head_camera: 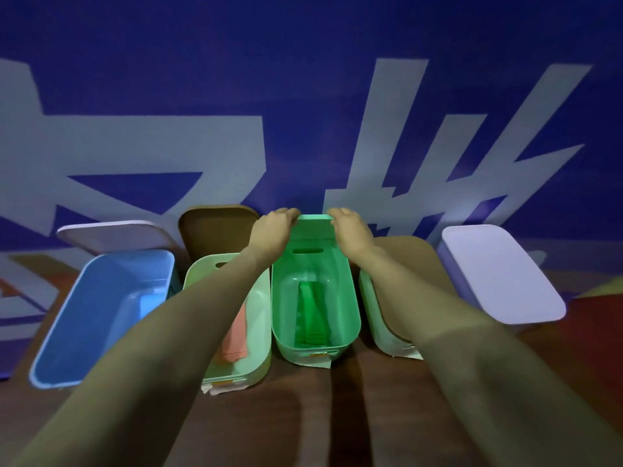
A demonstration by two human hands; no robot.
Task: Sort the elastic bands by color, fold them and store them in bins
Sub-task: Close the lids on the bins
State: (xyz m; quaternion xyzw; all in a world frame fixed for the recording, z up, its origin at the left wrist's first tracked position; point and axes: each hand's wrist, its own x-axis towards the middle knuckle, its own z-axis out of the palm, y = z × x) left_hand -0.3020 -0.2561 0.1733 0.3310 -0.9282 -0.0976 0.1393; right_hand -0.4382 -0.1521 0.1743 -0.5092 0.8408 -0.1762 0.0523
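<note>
A dark brown wooden tabletop (337, 416) fills the near field, and two bare forearms reach across it. A row of bins stands side by side, each with its long axis running near to far. Paper tags (317, 360) hang at the near ends of the middle bins, but the print is too small to read.

From the left come an open blue bin (101, 315), then a pale green bin (261, 315) holding a folded pink band (236, 335). Next is the green bin (349, 298), where a folded green band (312, 311) lies lengthwise on the bottom. After it come another pale green bin (374, 315) under a brown lid (414, 261) and a lavender bin (455, 274) with its lid on.

At the far end of the green bin, the left hand (274, 227) and right hand (350, 230) each grip a top corner of the upright green lid (312, 227), fingers curled over its edge. A whitish lid (114, 235) and a second brown lid (215, 230) lean behind the bins on the left.

Behind them hangs a blue banner (303, 62) with huge white characters, cropped and unreadable.
</note>
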